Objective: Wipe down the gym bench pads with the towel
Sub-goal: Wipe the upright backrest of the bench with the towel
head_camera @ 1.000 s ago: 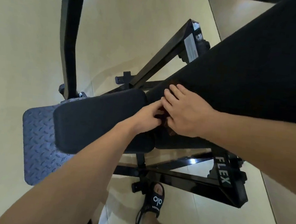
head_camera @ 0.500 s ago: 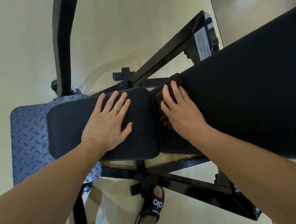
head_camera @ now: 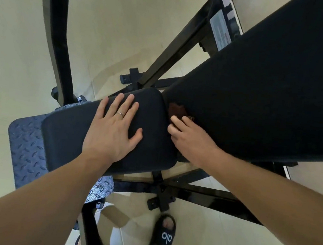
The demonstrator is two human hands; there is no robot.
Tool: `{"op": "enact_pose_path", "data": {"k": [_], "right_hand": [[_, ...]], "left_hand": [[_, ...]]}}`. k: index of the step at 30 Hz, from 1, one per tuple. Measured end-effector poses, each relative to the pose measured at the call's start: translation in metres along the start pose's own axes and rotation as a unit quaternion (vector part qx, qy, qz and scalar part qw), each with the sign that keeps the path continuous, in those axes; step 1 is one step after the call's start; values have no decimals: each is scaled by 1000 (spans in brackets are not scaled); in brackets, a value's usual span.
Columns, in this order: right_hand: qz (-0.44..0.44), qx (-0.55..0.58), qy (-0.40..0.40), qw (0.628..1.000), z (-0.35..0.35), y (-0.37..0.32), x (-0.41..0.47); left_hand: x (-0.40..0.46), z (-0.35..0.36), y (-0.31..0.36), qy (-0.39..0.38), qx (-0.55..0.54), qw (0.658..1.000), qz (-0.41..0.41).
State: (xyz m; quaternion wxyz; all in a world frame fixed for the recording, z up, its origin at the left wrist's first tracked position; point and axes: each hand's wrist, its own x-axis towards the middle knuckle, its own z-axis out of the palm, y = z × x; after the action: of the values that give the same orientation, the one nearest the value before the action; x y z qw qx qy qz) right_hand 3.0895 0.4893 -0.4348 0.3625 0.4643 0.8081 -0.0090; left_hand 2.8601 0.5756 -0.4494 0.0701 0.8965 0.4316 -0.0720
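Head view, looking down on a gym bench with 2 black pads. The left hand [head_camera: 114, 129] lies flat on the seat pad [head_camera: 104, 130], its grip wide: fingers straight and spread, palm down, a ring [head_camera: 120, 114] on 1 finger. The right hand [head_camera: 191, 140] rests at the gap where the seat pad meets the inclined back pad [head_camera: 268, 89], fingers extended onto a dark brown towel [head_camera: 175, 110]. The towel sits bunched in that gap, touching both pads, partly hidden under the fingertips; whether the right grip pinches the cloth or only presses it cannot be told. The black steel frame [head_camera: 198, 197] crosses beneath the pads, with a white label [head_camera: 220, 32] on its far upright. A blue tread-pattern plate [head_camera: 26, 148] lies below and left of the seat pad. A foot in a black sandal [head_camera: 163, 237] stands on the pale tiled floor [head_camera: 116, 29] near the frame's base.
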Motion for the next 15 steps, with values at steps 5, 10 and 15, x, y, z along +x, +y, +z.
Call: {"op": "enact_pose_path", "data": {"k": [5, 10, 15], "right_hand": [[-50, -23, 20, 998, -3, 34, 22], [-7, 5, 29, 1000, -5, 28, 23], [56, 7, 79, 995, -20, 43, 47]], "left_hand": [[2, 1, 0, 13, 4, 1000, -6], [1, 3, 2, 17, 21, 1000, -9], [2, 2, 3, 14, 22, 1000, -11]]}}
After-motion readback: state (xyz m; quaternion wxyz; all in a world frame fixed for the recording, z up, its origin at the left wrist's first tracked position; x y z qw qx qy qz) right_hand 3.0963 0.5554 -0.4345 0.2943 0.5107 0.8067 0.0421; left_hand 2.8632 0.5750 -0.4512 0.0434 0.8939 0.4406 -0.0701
